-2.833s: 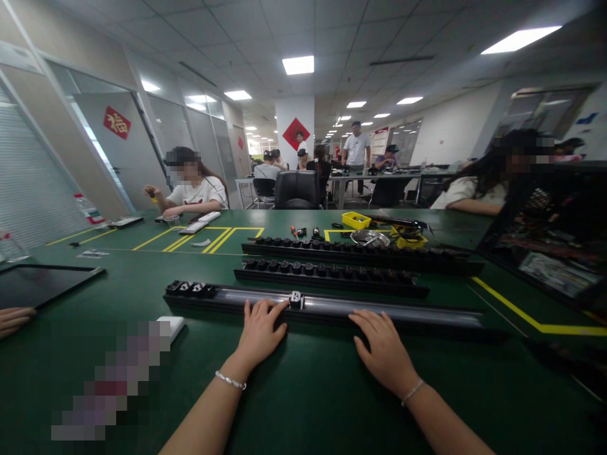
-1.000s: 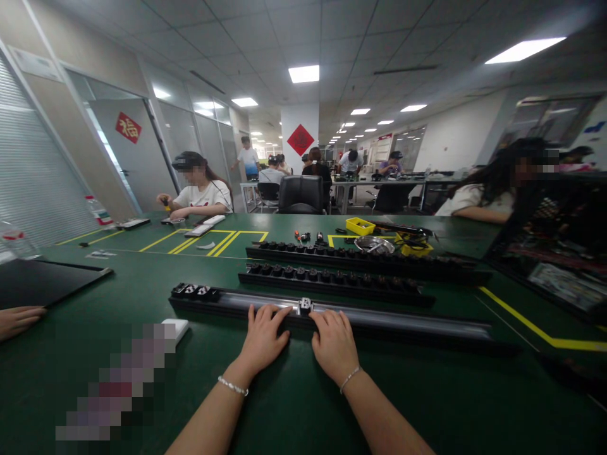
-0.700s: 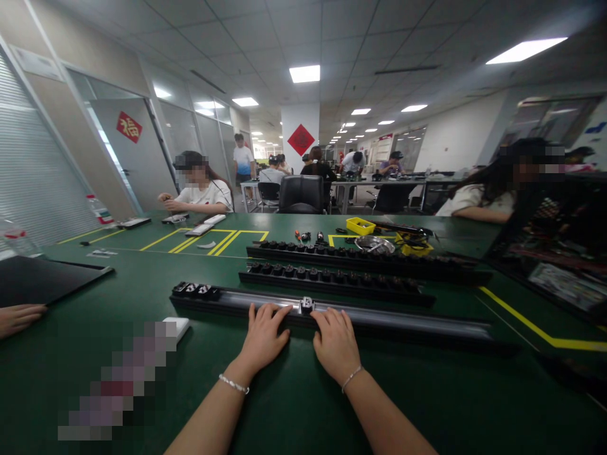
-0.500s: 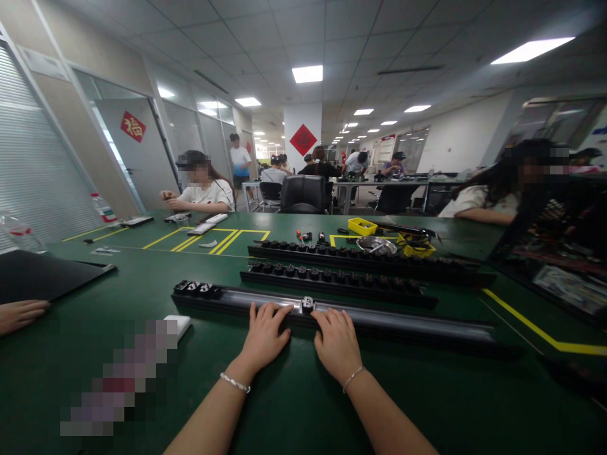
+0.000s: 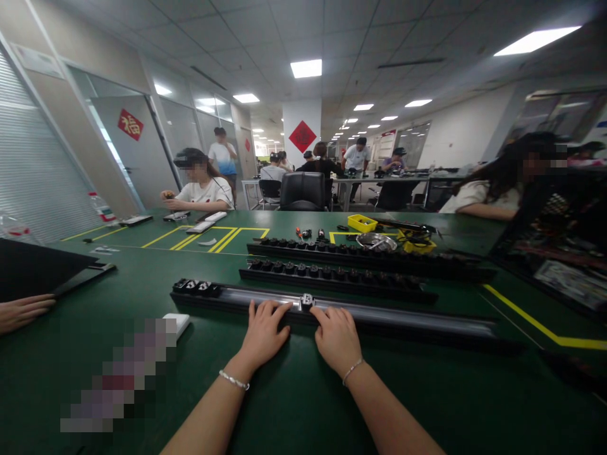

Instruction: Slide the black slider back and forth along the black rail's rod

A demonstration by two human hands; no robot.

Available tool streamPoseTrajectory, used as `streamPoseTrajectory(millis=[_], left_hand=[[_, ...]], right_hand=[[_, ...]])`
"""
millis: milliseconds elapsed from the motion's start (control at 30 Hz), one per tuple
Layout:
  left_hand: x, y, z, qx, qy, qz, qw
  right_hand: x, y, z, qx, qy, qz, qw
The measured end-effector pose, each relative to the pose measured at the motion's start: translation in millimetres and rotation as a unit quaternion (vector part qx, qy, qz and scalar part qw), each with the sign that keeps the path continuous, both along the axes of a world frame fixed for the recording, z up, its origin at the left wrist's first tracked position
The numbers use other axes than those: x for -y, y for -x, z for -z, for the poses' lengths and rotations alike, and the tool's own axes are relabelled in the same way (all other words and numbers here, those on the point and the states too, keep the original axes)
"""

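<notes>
A long black rail (image 5: 408, 321) with a grey channel lies across the green table in front of me. A small black socket module (image 5: 306, 301) sits in the channel near its middle, and three more modules (image 5: 196, 287) fill the rail's left end. My left hand (image 5: 262, 333) lies flat with fingers spread on the rail, just left of the module. On the module's other side my right hand (image 5: 336, 335) rests the same way, fingertips on the rail's near edge. Neither hand holds anything.
Two more black rails (image 5: 332, 275) full of modules lie behind the near one. Yellow bins (image 5: 359, 222) and a metal bowl (image 5: 375, 241) stand beyond them. A white block (image 5: 176, 323) sits at my left. Another person's hand (image 5: 23, 312) rests beside a black tray (image 5: 38, 272). Several people sit around.
My right hand has slid left along the rail from well right of the module to right beside it. My left hand has kept its place. The view shifted slightly.
</notes>
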State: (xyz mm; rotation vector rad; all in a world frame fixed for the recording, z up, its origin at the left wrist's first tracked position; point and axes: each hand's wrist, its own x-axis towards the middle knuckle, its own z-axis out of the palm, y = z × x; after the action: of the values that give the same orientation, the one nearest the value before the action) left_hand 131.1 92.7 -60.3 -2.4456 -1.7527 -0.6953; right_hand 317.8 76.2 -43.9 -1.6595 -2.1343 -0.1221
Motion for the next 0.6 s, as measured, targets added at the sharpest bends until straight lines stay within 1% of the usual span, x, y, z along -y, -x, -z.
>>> streamPoseTrajectory(millis=[300, 600], left_hand=[[1.8, -0.2, -2.0, 0.002, 0.003, 0.002, 1.000], [1.4, -0.1, -0.7, 0.000, 0.000, 0.002, 1.000]], right_hand=[[1.3, 0.1, 2.0, -0.011, 0.000, 0.000, 1.000], [1.7, -3.5, -1.5, -0.013, 0.006, -0.012, 1.000]])
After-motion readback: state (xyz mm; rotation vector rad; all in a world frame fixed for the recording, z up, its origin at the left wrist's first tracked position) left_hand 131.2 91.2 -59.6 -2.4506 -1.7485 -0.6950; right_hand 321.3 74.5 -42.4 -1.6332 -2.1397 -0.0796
